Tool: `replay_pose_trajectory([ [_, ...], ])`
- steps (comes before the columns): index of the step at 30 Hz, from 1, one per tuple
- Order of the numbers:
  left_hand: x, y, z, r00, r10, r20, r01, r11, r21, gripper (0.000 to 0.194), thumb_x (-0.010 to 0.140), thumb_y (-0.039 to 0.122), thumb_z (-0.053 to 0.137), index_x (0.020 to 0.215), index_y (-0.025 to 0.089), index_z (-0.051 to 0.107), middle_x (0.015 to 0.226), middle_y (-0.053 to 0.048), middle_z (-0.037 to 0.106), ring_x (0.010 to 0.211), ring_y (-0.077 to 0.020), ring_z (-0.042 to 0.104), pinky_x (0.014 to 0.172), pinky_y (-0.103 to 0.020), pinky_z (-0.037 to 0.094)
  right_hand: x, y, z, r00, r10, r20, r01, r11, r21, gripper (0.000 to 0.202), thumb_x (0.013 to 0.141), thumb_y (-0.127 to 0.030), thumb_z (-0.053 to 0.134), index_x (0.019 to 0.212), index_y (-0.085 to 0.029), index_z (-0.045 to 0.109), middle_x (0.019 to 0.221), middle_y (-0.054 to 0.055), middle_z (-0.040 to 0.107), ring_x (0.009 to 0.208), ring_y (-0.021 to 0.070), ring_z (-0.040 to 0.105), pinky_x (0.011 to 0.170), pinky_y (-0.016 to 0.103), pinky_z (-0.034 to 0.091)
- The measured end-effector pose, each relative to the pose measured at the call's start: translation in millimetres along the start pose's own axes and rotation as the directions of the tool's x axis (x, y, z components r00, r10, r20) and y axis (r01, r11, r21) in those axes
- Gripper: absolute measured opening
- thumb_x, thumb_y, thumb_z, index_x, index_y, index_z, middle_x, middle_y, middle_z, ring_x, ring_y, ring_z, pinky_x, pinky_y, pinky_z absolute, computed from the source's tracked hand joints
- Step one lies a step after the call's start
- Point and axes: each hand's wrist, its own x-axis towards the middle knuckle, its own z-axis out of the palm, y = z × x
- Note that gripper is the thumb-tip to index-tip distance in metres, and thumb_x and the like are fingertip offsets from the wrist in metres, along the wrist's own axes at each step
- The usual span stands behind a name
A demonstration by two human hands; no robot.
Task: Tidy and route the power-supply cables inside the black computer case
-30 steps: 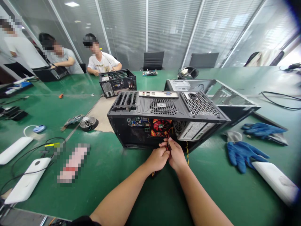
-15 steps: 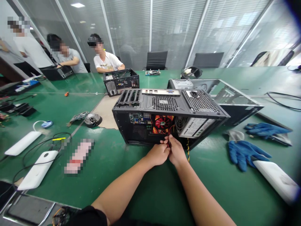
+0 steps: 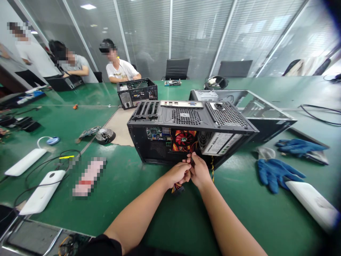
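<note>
A black computer case (image 3: pixel 231 128) lies in front of me with its open side facing me. Inside it are a red and orange cooling fan (image 3: pixel 183 139), a motherboard (image 3: pixel 156 133) and a power supply (image 3: pixel 220 145) with a label. At the lower edge of that opening, my left hand (image 3: pixel 176 174) is closed around power cables, and a dark cable connector (image 3: pixel 179 189) hangs out below it. Touching it, my right hand (image 3: pixel 201 171) pinches the same cable bundle, largely hidden by the fingers. A yellow and black cable (image 3: pixel 212 165) hangs beside my right wrist.
Blue work gloves (image 3: pixel 277 174) and a white device (image 3: pixel 314 201) lie to the right. On the left are white power banks (image 3: pixel 42 192), loose cables and a round metal cooler (image 3: pixel 105 136). Another case (image 3: pixel 137 93) stands behind, near a seated person (image 3: pixel 124 69).
The cable connector now shows below my left hand, where it was not visible before. My fingers have shifted slightly on the cables; the case stays in place.
</note>
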Motion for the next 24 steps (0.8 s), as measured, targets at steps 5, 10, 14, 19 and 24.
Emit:
replay_pose_trajectory([
  [5, 1, -4, 1.7, 0.997, 0.062, -0.051, -0.056, 0.993, 0.099, 0.030, 0.086, 0.036, 0.035, 0.064, 0.017, 0.043, 0.043, 0.006, 0.044, 0.032, -0.0055, 0.033, 0.037, -0.019, 0.025, -1, -1, 3, 1.000, -0.004, -0.016, 0.004, 1.000, -0.007, 0.029, 0.064, -0.045, 0.071, 0.069, -0.019, 0.058, 0.054, -0.003, 0.052, 0.058, 0.0152, 0.060, 0.043, 0.023, 0.043],
  [10, 6, -9, 5.0, 0.980, 0.145, -0.134, -0.102, 0.953, 0.285, 0.027, 0.084, 0.029, 0.039, 0.062, 0.017, 0.046, 0.045, 0.004, 0.045, 0.044, -0.0083, 0.043, 0.047, -0.021, 0.032, 2, 2, 0, 0.999, -0.016, -0.039, 0.015, 1.000, -0.026, 0.027, 0.066, -0.044, 0.070, 0.070, -0.019, 0.058, 0.052, -0.004, 0.052, 0.058, 0.0147, 0.060, 0.051, 0.024, 0.046],
  [14, 8, -11, 5.1, 0.982, 0.135, -0.132, -0.091, 0.951, 0.294, 0.027, 0.085, 0.030, 0.038, 0.065, 0.016, 0.051, 0.047, 0.004, 0.045, 0.047, -0.0092, 0.044, 0.049, -0.022, 0.031, 4, 3, -2, 0.999, -0.016, -0.044, 0.015, 0.999, -0.031, 0.028, 0.065, -0.044, 0.070, 0.070, -0.019, 0.059, 0.052, -0.004, 0.051, 0.058, 0.0146, 0.060, 0.052, 0.025, 0.047],
  [19, 9, -12, 3.7, 0.975, 0.158, -0.157, -0.092, 0.927, 0.364, 0.027, 0.084, 0.031, 0.041, 0.066, 0.015, 0.054, 0.049, 0.003, 0.047, 0.050, -0.0097, 0.044, 0.050, -0.022, 0.029, 5, 4, -2, 0.999, -0.024, -0.034, 0.024, 1.000, -0.017, 0.027, 0.066, -0.044, 0.070, 0.071, -0.019, 0.060, 0.053, -0.004, 0.052, 0.058, 0.0145, 0.059, 0.054, 0.025, 0.048],
  [24, 8, -10, 1.3, 0.968, 0.186, -0.167, -0.096, 0.893, 0.439, 0.028, 0.082, 0.032, 0.044, 0.065, 0.014, 0.057, 0.051, 0.002, 0.049, 0.054, -0.0110, 0.046, 0.053, -0.023, 0.030, 4, 4, -2, 0.999, -0.040, -0.031, 0.039, 0.999, -0.019, 0.027, 0.066, -0.043, 0.070, 0.069, -0.019, 0.059, 0.053, -0.004, 0.051, 0.059, 0.0146, 0.060, 0.055, 0.025, 0.048],
])
